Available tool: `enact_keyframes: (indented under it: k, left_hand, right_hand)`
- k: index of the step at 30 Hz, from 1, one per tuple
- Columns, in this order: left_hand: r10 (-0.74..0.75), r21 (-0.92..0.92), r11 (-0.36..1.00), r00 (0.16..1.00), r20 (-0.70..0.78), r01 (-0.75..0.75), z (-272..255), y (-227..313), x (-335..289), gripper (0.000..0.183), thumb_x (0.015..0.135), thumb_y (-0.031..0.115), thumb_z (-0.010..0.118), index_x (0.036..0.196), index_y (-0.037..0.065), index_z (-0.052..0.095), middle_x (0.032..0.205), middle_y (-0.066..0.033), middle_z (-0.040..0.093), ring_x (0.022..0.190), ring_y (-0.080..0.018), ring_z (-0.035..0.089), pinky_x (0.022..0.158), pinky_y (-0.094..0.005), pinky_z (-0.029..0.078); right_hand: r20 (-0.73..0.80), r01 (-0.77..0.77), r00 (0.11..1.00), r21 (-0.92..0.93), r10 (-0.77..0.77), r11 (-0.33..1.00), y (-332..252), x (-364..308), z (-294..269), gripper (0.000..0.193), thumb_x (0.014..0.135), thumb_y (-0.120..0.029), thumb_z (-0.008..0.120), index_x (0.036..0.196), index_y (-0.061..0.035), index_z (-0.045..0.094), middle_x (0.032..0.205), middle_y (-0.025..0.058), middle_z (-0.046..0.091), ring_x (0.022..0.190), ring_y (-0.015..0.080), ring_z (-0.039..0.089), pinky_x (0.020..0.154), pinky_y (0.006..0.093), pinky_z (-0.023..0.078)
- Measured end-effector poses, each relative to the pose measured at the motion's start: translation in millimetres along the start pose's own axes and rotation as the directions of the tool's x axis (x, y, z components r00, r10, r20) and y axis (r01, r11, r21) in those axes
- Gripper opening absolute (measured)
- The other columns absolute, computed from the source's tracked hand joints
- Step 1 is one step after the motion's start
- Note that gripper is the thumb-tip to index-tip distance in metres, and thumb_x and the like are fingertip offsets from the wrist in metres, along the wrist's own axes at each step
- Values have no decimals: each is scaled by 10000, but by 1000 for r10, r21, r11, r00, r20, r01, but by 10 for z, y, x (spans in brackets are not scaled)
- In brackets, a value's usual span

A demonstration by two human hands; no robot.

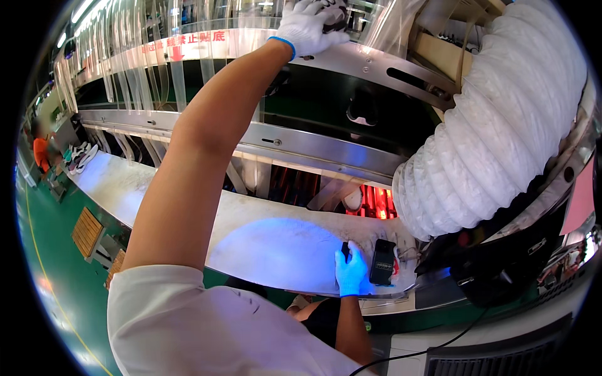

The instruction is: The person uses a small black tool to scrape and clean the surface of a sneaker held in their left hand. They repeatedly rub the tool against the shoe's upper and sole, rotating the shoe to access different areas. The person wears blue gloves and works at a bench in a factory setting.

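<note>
My left arm stretches up across the view. At the top, my left hand [307, 30], in a white glove with a blue cuff, is closed around a dark and white object [334, 15] that looks like a shoe, partly cut off by the frame edge. Low on the pale, curved worktop is my right hand [352, 272], also gloved and lit blue. Its fingers are closed on a small black object [345, 250], whose kind I cannot make out. Just right of this hand lies a black phone-like device [382, 262]. Blue light covers the worktop [251, 210] to its left.
A wide white ribbed duct [489, 131] fills the right side. Clear plastic strips [141, 69] hang above the dark conveyor belt [320, 106], which carries a dark shoe [362, 111]. Red heating tubes [379, 202] glow below. Several shoes [81, 156] and a person [41, 150] are far left.
</note>
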State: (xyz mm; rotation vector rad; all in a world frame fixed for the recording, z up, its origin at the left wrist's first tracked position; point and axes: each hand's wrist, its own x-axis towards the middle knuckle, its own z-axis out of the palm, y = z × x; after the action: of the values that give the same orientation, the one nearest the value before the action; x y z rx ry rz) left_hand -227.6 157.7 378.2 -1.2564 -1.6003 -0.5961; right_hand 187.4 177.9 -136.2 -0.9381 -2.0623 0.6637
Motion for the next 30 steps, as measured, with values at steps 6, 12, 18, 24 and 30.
enact_keyframes:
  k: [6, 12, 18, 24, 30]
  left_hand:
    - [38, -176, 983, 993, -111, -57, 36, -129, -521, 576, 987, 494, 777, 1388, 81, 736, 1284, -228, 740, 1220, -440, 697, 1056, -535, 570]
    - [-170, 28, 972, 610, 774, 235, -408, -101, -1419, 451, 1033, 474, 732, 908, 49, 818, 908, -179, 790, 949, -395, 788, 868, -491, 617]
    - [-387, 118, 880, 552, 739, 460, 502, -1189, -1341, 793, 986, 641, 731, 1534, 75, 646, 1512, -283, 663, 1440, -436, 619, 1208, -472, 490]
    - [-468, -147, 802, 761, 449, 580, 573, -460, -1385, 971, 998, 673, 724, 1701, 58, 459, 1589, -294, 629, 1497, -473, 586, 1267, -477, 464]
    - [318, -570, 822, 836, 448, -7, -188, 794, -3220, 480, 984, 375, 814, 1333, 52, 748, 1351, -214, 760, 1216, -427, 746, 1028, -487, 628]
  right_hand:
    - [-32, 16, 999, 77, -13, 997, 215, -49, 44, 517, 949, -143, 890, 1412, 10, 718, 1290, 184, 788, 1130, 279, 788, 990, 399, 635]
    - [-9, -41, 999, -14, 41, 999, 147, -43, -43, 507, 953, -245, 874, 1404, -60, 736, 1328, 207, 768, 1178, 380, 759, 1028, 471, 610]
    - [29, 7, 1000, 4, -7, 1000, -17, 7, -46, 488, 980, -284, 844, 1405, -70, 736, 1357, 209, 758, 1221, 421, 740, 1053, 501, 600]
    - [34, -130, 991, 33, 129, 991, 40, 2, -137, 461, 1006, -244, 830, 1406, -27, 757, 1309, 236, 797, 1171, 379, 786, 1028, 460, 619]
    - [37, -92, 995, -5, 92, 996, -29, -6, -77, 450, 1024, -303, 818, 1402, -66, 764, 1318, 229, 789, 1194, 414, 775, 1034, 476, 614]
